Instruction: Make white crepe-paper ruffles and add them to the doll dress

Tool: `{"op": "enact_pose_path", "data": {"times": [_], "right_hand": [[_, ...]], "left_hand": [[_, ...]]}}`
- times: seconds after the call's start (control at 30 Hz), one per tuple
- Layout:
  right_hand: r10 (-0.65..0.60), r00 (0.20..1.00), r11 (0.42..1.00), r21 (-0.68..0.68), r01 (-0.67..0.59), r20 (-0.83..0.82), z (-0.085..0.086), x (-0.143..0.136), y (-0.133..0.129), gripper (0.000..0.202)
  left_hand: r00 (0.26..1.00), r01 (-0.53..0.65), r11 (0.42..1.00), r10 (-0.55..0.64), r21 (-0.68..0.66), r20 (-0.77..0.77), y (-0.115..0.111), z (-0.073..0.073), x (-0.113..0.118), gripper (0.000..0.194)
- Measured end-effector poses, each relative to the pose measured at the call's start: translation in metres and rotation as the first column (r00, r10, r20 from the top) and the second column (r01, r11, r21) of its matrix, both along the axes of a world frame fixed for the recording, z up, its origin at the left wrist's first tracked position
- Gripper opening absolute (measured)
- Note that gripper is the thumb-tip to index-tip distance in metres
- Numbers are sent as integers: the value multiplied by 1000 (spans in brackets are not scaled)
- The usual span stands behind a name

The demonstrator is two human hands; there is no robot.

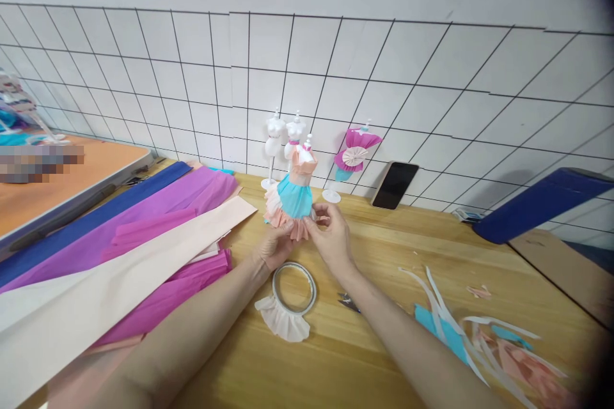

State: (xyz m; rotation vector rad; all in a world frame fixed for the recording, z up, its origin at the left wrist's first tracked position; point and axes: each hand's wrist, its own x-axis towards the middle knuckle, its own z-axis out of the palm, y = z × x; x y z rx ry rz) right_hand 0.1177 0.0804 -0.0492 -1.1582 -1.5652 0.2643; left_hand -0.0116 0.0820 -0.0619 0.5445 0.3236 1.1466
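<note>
A small dress form wears a crepe-paper dress (294, 197) with a peach top, a turquoise skirt layer and a peach ruffle at the hem. My left hand (275, 248) pinches the ruffle from the lower left. At its right side, my right hand (334, 238) has thumb and fingers closed on the hem. Just below my hands lies a roll of tape (313, 297), touching a pleated pale paper piece (284, 324). Small scissors (349, 302) lie partly behind my right forearm. Both palms are mostly hidden from view.
Bare white dress forms (272, 146) and one in a magenta paper dress (355, 156) stand by the tiled wall. A phone (395, 185) leans there. Crepe-paper strips (144, 262) cover the left; paper scraps (444, 332) and a blue roll (542, 204) are right.
</note>
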Motion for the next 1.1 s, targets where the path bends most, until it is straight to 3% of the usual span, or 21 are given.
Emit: {"op": "enact_pose_path", "data": {"times": [0.2, 0.33, 0.67, 1.1], "right_hand": [[-69, 995, 996, 55, 65, 71, 7, -2, 2, 26], [-86, 991, 995, 61, 80, 103, 7, -6, 3, 27], [-21, 992, 998, 55, 14, 125, -1, 2, 6, 29], [-50, 980, 995, 97, 32, 191, -4, 7, 8, 30]], "left_hand": [[999, 39, 997, -39, 72, 3, 1, -4, -1, 28], [999, 31, 999, -32, 40, 14, 0, -3, -1, 13], [998, -6, 1000, 6, -7, 59, 5, -7, -4, 31], [996, -12, 1000, 12, -1, 88, 4, -3, -5, 31]]}}
